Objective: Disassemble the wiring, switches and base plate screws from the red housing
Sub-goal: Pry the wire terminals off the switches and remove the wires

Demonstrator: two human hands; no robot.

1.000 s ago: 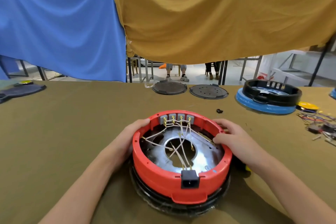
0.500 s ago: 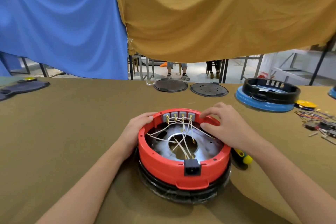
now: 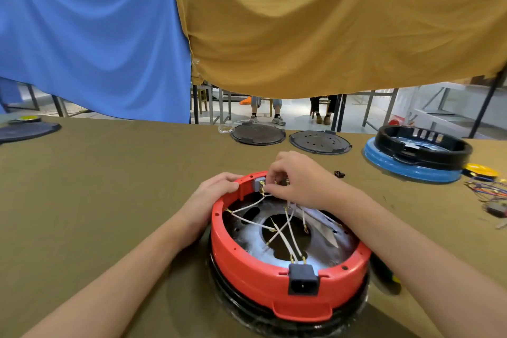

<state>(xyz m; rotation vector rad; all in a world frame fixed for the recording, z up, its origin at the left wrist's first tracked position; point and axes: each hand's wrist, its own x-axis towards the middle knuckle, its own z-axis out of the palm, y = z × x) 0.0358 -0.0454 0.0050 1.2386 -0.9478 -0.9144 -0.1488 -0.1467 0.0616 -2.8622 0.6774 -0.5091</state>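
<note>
Fingers [image 3: 270,186] of right hand [image 3: 299,181] pinch switch wiring [image 3: 262,189].

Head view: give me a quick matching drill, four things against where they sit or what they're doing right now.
Things:
1. left hand
2. right hand
3. black power socket
4. blue and black housing

States:
A. on the near rim of the red housing
B. far right on the table
C. holding the housing's far left rim
D. fingers pinching at the wire terminals on the far rim

Pairs: 1-C, 2-D, 3-A, 4-B
</note>
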